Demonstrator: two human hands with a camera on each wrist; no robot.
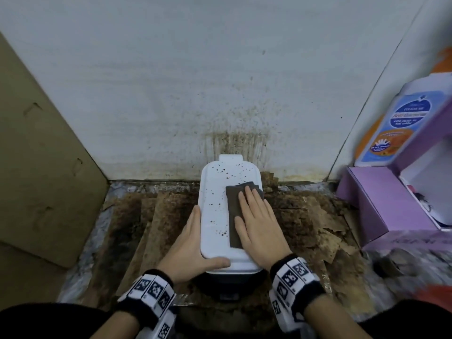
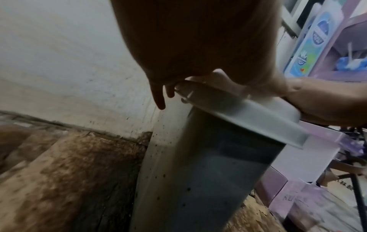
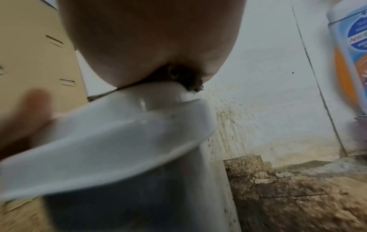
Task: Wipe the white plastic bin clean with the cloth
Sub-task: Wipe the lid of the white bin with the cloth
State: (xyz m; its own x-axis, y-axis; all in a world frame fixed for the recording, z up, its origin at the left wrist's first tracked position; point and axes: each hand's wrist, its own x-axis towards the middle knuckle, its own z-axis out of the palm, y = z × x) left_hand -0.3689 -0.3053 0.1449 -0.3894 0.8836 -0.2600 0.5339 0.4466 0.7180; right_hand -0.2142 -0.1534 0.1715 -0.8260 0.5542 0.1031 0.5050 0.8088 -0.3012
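Note:
The white plastic bin (image 1: 215,216) stands upright against the wall, its closed lid speckled with dark spots. A dark grey-brown cloth (image 1: 233,206) lies on the right half of the lid. My right hand (image 1: 256,216) presses flat on the cloth, fingers straight and pointing at the wall. My left hand (image 1: 195,231) braces the lid's left edge with straight fingers, and its thumb lies across the near end. In the left wrist view, the left hand (image 2: 198,47) straddles the lid's rim (image 2: 238,113) above the spotted bin wall (image 2: 198,180). In the right wrist view, the cloth (image 3: 178,76) bunches under the right hand (image 3: 155,39) on the lid (image 3: 119,125).
The white wall (image 1: 232,106) behind the bin is splattered brown. Stained, peeling brown sheets (image 1: 305,216) cover the floor. A cardboard panel (image 1: 36,155) leans at the left. Purple boxes (image 1: 381,204) and a blue-and-orange wash bottle (image 1: 396,123) stand at the right.

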